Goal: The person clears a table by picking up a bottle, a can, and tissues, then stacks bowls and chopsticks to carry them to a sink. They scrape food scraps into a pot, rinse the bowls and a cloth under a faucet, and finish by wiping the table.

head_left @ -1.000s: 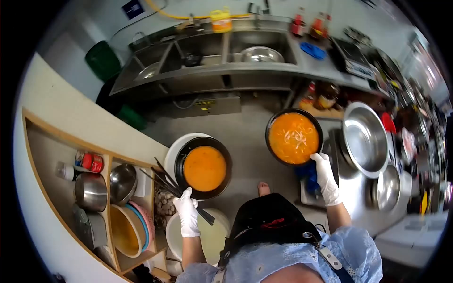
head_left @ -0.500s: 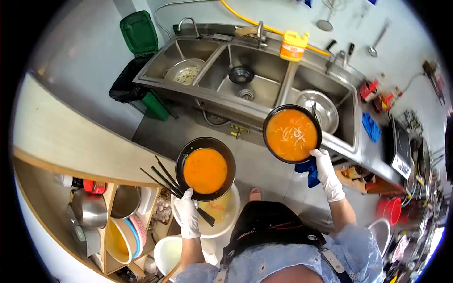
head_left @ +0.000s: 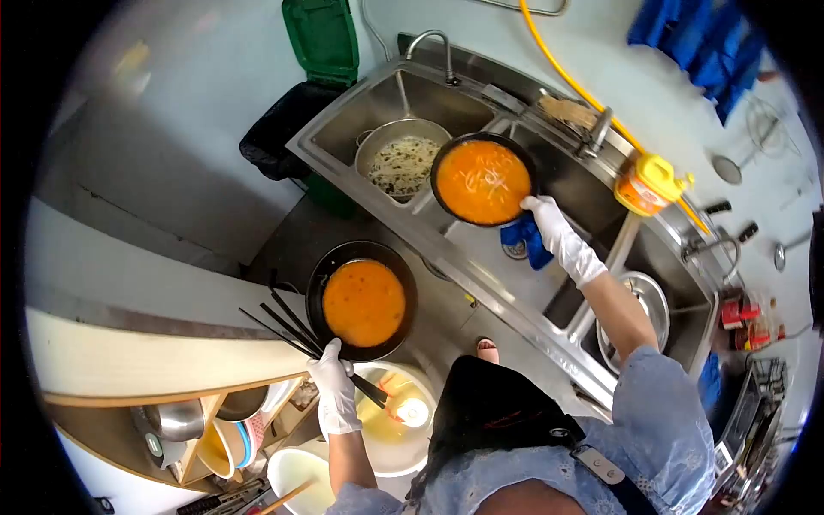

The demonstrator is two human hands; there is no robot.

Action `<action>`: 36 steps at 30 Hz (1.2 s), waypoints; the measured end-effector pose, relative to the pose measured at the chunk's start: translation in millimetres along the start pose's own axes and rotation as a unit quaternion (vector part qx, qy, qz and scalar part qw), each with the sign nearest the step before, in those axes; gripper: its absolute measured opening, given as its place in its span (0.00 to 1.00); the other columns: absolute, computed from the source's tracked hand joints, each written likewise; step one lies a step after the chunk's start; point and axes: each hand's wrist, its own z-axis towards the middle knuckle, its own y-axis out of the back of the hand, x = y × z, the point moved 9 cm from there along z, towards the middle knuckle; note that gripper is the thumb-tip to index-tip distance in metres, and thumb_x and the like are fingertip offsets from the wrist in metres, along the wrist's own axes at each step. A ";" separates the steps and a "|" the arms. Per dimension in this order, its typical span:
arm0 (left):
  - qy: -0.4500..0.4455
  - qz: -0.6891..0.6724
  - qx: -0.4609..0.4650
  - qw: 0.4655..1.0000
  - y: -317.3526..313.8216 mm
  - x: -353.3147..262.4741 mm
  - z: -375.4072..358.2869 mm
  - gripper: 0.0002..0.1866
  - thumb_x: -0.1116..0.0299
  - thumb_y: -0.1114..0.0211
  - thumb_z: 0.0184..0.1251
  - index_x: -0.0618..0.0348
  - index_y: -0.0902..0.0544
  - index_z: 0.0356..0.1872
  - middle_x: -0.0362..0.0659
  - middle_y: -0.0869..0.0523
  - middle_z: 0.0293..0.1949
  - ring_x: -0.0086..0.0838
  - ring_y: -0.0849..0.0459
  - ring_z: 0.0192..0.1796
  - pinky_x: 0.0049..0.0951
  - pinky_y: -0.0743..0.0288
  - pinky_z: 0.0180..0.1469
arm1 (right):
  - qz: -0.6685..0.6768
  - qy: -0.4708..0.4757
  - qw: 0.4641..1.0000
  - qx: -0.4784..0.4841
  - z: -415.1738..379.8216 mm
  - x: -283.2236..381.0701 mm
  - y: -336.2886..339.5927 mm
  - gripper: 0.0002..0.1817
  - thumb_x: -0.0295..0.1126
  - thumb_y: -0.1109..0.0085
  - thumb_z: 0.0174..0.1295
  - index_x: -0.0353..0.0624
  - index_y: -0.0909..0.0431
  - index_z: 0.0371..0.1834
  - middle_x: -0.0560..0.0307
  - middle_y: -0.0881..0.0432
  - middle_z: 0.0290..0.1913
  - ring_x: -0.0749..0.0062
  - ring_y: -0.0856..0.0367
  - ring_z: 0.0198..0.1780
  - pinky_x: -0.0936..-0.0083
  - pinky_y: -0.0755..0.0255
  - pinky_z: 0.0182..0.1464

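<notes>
My left hand (head_left: 338, 393), in a white glove, grips the near rim of a black bowl (head_left: 360, 250) holding orange soup. Several black chopsticks (head_left: 297, 321) are clasped in the same hand and stick out both ways. My right hand (head_left: 562, 240), also gloved, holds a second black bowl (head_left: 435, 178) by its edge; pale strips float in its orange soup. A blue cloth (head_left: 536, 249) hangs just under that hand. This second bowl is above the sink, near a metal strainer pot (head_left: 365, 163) with scraps in it. Fingers beneath both bowls are hidden.
A steel sink unit (head_left: 412, 225) with three basins runs diagonally ahead. A green bin (head_left: 322, 39) with its lid up stands at its left end. Below my left hand are white buckets (head_left: 421, 455). A wooden shelf (head_left: 172, 386) lies left; a yellow jug (head_left: 648, 184) stands behind the sink.
My view has turned toward the sink's left end. The right-hand bowl has moved left and over the sink, near the strainer pot. My left hand still holds its bowl and chopsticks.
</notes>
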 end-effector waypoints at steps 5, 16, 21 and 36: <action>0.004 0.033 -0.057 0.998 -30.7 -16.6 58.7 0.05 0.77 0.37 0.57 0.63 0.26 0.27 0.39 0.25 0.19 0.21 0.36 0.10 0.23 0.45 0.11 | -0.026 0.042 0.998 0.040 165.3 -3.6 -50.8 0.15 0.33 0.47 0.59 0.29 0.23 0.39 0.48 0.18 0.30 0.60 0.20 0.26 0.67 0.27 0.30; 0.006 0.084 -0.076 0.994 -111.6 -65.8 214.0 0.04 0.77 0.37 0.57 0.63 0.24 0.27 0.39 0.26 0.16 0.21 0.36 0.09 0.23 0.45 0.10 | -0.376 -0.052 0.923 0.065 389.9 -11.9 -108.5 0.29 0.40 0.43 0.56 0.31 0.30 0.58 0.42 0.23 0.53 0.56 0.25 0.55 0.66 0.33 0.57; 0.019 0.104 -0.069 0.992 -156.0 -82.2 267.0 0.04 0.73 0.38 0.58 0.60 0.24 0.27 0.39 0.24 0.18 0.21 0.36 0.11 0.22 0.46 0.13 | -0.517 0.024 0.854 0.051 451.9 -23.6 -128.2 0.27 0.41 0.46 0.57 0.34 0.27 0.56 0.39 0.23 0.55 0.51 0.25 0.58 0.65 0.32 0.59; 0.016 0.152 -0.026 0.988 -264.9 -81.4 390.7 0.08 0.76 0.36 0.56 0.66 0.27 0.31 0.41 0.24 0.21 0.25 0.35 0.11 0.27 0.45 0.13 | -0.760 0.444 0.473 -0.039 406.8 11.1 -232.4 0.09 0.31 0.46 0.51 0.39 0.24 0.33 0.53 0.20 0.26 0.60 0.20 0.30 0.67 0.27 0.32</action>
